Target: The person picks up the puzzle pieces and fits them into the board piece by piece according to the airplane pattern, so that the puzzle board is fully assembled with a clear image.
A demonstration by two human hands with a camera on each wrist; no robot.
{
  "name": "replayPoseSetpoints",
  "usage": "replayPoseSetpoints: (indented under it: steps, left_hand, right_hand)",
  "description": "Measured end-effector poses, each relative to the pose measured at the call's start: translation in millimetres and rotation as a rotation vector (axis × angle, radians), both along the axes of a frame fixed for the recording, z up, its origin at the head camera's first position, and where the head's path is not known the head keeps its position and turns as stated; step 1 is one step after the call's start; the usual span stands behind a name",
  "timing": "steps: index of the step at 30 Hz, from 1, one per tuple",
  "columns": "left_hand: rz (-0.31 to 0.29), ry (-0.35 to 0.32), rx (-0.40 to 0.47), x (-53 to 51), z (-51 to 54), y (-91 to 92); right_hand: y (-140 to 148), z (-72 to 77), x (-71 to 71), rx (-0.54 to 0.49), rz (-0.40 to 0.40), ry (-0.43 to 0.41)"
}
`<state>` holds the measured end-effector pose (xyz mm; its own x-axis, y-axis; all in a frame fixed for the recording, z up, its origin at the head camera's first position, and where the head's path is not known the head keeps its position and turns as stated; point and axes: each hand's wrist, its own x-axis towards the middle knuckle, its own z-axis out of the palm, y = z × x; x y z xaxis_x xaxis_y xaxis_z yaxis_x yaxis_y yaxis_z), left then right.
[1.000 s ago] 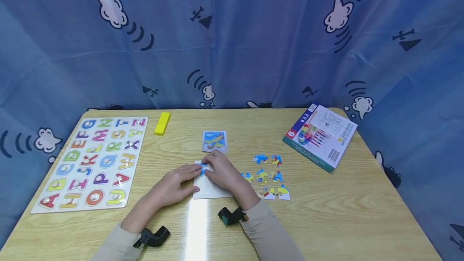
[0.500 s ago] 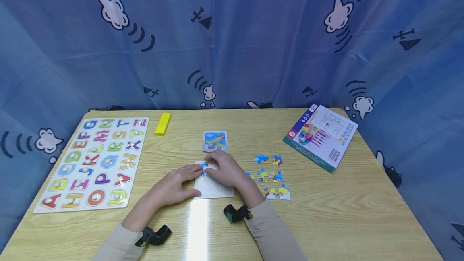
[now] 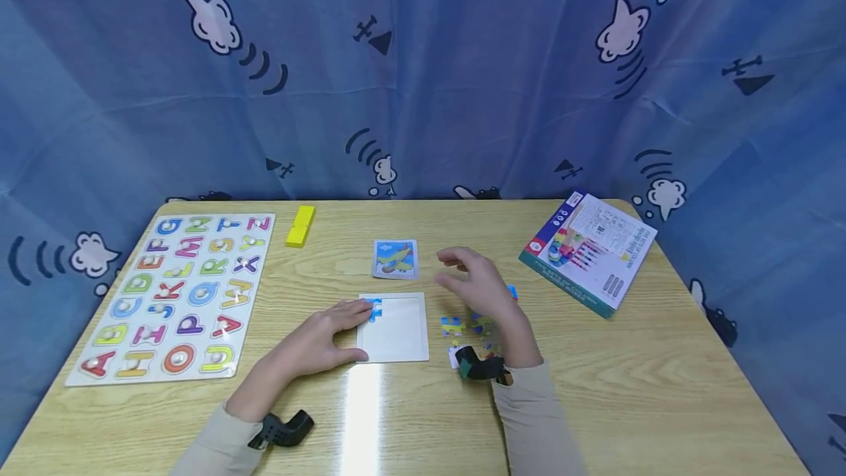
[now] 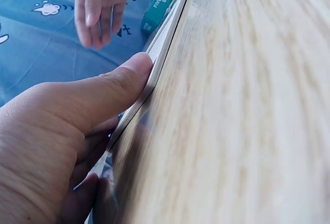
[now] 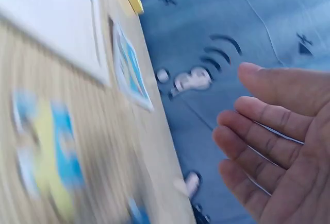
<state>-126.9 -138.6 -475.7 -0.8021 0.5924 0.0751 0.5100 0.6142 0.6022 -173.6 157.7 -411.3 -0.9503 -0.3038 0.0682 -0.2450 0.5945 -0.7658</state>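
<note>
A white square puzzle tray (image 3: 399, 333) lies at the middle of the table, with a blue jigsaw piece (image 3: 377, 310) in its upper left corner. My left hand (image 3: 317, 340) holds the tray's left side. Its thumb (image 4: 126, 77) presses the tray's edge in the left wrist view. To the right, my right hand (image 3: 482, 286) is raised over the loose jigsaw pieces (image 3: 452, 325) and partly hides them. Nothing is in its palm (image 5: 289, 167), and the fingers are loosely bent. Behind the tray lies a small picture card (image 3: 395, 259) showing a yellow plane.
An alphabet board (image 3: 175, 296) with knobbed letters covers the table's left side. Near its upper right corner lies a yellow block (image 3: 300, 226). At the back right stands a boxed toy set (image 3: 588, 252). A blue patterned curtain (image 3: 423, 94) hangs behind the table.
My right hand has left the blue piece in the tray's corner and moved right, over the loose pieces. The left hand stays at the tray's left side.
</note>
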Motion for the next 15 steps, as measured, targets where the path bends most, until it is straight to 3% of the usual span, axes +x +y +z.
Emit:
replayPoseSetpoints:
  steps: [3, 8, 15]
  left_hand:
    - [-0.001, -0.005, 0.002, -0.5, 0.7, 1.3]
    - [-0.009, -0.011, -0.005, -1.0, 1.2, 2.3]
    - [0.014, -0.022, 0.004, 1.1, 1.1, 0.7]
  right_hand:
    - [21.9, 3.5, -0.3, 0.027, -0.04, 0.011]
    - [50.4, -0.8, 1.7, 0.08, -0.094, -0.066]
    - [66.0, -12.7, 0.5, 0.121, -0.104, -0.127]
